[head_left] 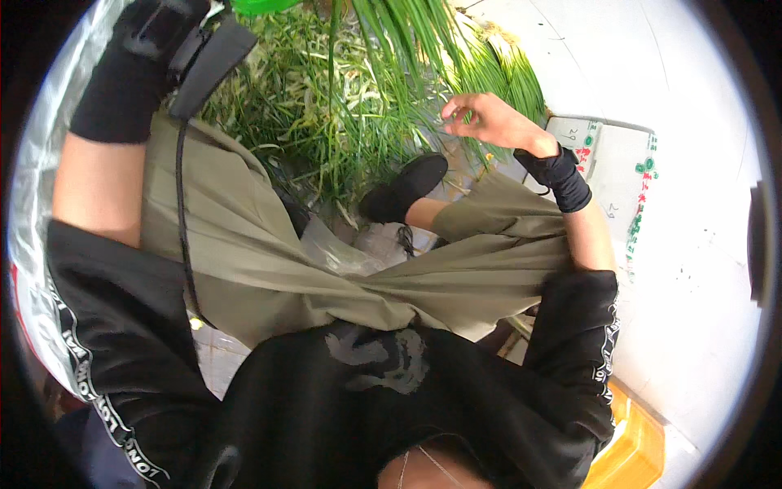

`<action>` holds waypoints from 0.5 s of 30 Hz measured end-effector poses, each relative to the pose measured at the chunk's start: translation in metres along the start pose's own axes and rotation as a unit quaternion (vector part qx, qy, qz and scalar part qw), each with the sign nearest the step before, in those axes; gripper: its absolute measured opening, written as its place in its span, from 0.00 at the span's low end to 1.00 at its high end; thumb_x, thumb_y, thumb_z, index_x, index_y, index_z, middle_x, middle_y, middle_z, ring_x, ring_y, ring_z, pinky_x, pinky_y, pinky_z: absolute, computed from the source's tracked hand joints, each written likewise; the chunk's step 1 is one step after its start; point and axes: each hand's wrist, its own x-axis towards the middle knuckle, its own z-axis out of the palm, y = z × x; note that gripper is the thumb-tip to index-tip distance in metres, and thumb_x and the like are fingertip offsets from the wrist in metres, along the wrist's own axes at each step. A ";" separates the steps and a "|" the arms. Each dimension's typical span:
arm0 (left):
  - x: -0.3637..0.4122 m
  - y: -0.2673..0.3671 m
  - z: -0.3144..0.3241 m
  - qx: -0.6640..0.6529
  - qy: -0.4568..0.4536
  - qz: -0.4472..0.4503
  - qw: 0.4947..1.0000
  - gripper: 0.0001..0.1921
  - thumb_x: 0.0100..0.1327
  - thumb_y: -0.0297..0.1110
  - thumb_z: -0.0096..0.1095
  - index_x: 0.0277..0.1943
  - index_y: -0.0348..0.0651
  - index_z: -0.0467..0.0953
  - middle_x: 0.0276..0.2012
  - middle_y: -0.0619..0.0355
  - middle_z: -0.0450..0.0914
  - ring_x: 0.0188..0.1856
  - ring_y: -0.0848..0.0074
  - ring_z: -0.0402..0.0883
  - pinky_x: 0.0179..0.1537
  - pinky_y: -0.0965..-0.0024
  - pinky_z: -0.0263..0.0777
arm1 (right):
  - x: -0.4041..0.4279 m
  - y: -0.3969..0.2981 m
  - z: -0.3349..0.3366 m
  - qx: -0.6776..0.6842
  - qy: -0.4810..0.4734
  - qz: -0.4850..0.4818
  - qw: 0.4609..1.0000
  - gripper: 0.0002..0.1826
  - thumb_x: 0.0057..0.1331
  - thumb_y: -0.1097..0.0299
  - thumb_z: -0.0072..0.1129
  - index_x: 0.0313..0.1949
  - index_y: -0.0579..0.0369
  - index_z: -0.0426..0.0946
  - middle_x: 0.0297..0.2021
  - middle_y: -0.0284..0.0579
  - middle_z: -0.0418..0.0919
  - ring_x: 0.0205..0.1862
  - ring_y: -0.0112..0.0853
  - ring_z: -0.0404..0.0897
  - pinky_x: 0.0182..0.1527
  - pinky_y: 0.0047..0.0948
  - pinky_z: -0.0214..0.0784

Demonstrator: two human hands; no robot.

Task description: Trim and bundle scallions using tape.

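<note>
My right hand is raised above the greens with nothing in it, its fingers loosely curled and apart from the thumb. It is nearest the leaf tips of a stacked bundle of long green stalks with pale ends, chives or scallions. My left hand is out of view beyond the top edge; only the forearm shows, with a black wrist cover and a strapped-on device. Another bunch of long green leaves hangs in from the top edge, and what holds it is hidden. Below lies a heap of loose leaves and pale trimmings.
Right of me are white foam boxes bearing writing, and a white surface. A yellow box stands at lower right. A green plastic item shows at the top. My black shoe rests at the heap's edge. A black cable runs down from the left wrist device.
</note>
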 end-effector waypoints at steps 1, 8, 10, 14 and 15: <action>0.000 0.004 0.006 -0.007 0.041 -0.012 0.999 0.05 0.64 0.15 0.49 0.42 0.28 0.70 0.43 0.42 0.76 0.45 0.51 0.79 0.54 0.49 0.78 | -0.003 -0.002 -0.005 -0.012 -0.031 -0.004 0.999 0.16 0.68 0.60 0.64 0.48 0.59 0.80 0.43 0.42 0.85 0.43 0.31 0.83 0.41 0.31 0.73; -0.027 0.008 0.003 -0.028 -0.012 -0.040 0.999 0.13 0.67 0.18 0.50 0.53 0.26 0.68 0.51 0.42 0.75 0.55 0.55 0.77 0.63 0.54 0.73 | -0.041 -0.013 -0.088 0.164 -0.167 0.041 0.971 0.17 0.71 0.58 0.59 0.48 0.59 0.81 0.41 0.40 0.86 0.36 0.24 0.82 0.38 0.22 0.72; -0.034 0.004 0.008 0.043 -0.060 0.001 0.997 0.17 0.68 0.20 0.54 0.58 0.28 0.67 0.57 0.42 0.73 0.60 0.54 0.74 0.63 0.53 0.72 | -0.052 -0.011 -0.107 0.204 -0.112 0.052 0.971 0.14 0.72 0.60 0.57 0.47 0.58 0.81 0.37 0.37 0.84 0.34 0.21 0.80 0.34 0.21 0.68; -0.004 -0.001 -0.012 0.039 -0.116 -0.080 0.989 0.20 0.72 0.28 0.55 0.62 0.26 0.67 0.58 0.43 0.76 0.63 0.59 0.74 0.69 0.60 0.65 | -0.038 0.027 -0.107 0.360 0.125 -0.049 0.923 0.15 0.73 0.59 0.56 0.49 0.58 0.81 0.42 0.39 0.84 0.39 0.20 0.80 0.39 0.21 0.70; -0.004 -0.006 -0.015 0.190 -0.080 -0.033 0.978 0.20 0.71 0.29 0.57 0.61 0.27 0.69 0.57 0.44 0.77 0.60 0.61 0.76 0.66 0.62 0.68 | -0.027 0.026 -0.100 0.360 0.132 -0.065 0.921 0.15 0.73 0.59 0.56 0.49 0.58 0.81 0.42 0.39 0.84 0.39 0.20 0.80 0.39 0.21 0.70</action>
